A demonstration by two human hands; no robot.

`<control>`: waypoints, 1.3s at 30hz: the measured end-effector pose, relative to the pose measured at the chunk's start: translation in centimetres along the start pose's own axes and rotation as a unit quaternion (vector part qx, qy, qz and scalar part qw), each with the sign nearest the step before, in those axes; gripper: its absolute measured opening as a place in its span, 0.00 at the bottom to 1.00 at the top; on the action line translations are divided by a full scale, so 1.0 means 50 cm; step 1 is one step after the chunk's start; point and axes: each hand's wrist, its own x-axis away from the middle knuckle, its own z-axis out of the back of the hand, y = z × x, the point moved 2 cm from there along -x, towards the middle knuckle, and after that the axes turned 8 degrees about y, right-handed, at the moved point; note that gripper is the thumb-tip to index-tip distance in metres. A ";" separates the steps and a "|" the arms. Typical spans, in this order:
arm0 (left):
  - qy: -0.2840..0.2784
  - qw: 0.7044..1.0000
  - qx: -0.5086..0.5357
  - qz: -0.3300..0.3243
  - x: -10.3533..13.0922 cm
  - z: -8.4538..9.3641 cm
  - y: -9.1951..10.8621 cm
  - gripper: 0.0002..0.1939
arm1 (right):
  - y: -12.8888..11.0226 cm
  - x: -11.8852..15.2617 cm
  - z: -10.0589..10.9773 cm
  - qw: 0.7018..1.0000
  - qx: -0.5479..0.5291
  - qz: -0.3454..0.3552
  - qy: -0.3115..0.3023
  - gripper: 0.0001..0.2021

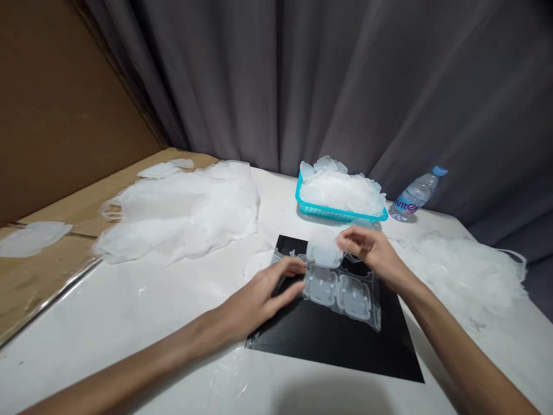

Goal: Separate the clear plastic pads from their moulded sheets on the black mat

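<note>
While the clear plastic sheet [341, 294] of moulded cells lies on the black mat [332, 340], the left hand [263, 297] presses its edge with fingers spread and the right hand [367, 248] pinches 1 cell [324, 253], just before the turquoise basket [332, 212] on the white surface [142, 311].

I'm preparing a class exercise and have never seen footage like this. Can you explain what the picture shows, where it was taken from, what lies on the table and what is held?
There is no machine here: a camera worn on a person's head looks down at their own bare hands. The left hand presses on a clear plastic sheet of moulded pockets lying on a black mat. The right hand pinches one pocket piece at the sheet's far edge. On the white table lie heaps of thin plastic, a turquoise basket piled with pieces, and a water bottle.
</note>
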 end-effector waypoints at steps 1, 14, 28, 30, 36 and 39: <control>-0.017 0.996 -0.068 -0.054 0.004 -0.006 0.002 0.18 | 0.015 -0.014 0.018 0.998 0.041 0.007 0.053 0.15; -0.071 0.900 -0.342 -0.262 0.042 -0.042 0.010 0.24 | -0.009 0.131 -0.012 0.998 0.052 0.034 0.028 0.24; -0.092 0.914 -0.327 -0.223 0.052 -0.046 0.025 0.29 | -0.013 0.175 -0.031 0.993 0.017 0.047 -0.108 0.06; -0.092 0.922 -0.312 -0.209 0.052 -0.046 0.026 0.30 | -0.015 0.178 -0.037 0.990 0.040 0.074 -0.114 0.06; -0.086 0.938 -0.280 -0.184 0.050 -0.046 0.029 0.29 | -0.017 0.181 -0.046 0.982 0.088 0.117 -0.118 0.06; -0.090 0.938 -0.282 -0.179 0.051 -0.047 0.031 0.29 | -0.020 0.182 -0.053 0.975 0.109 0.161 -0.108 0.06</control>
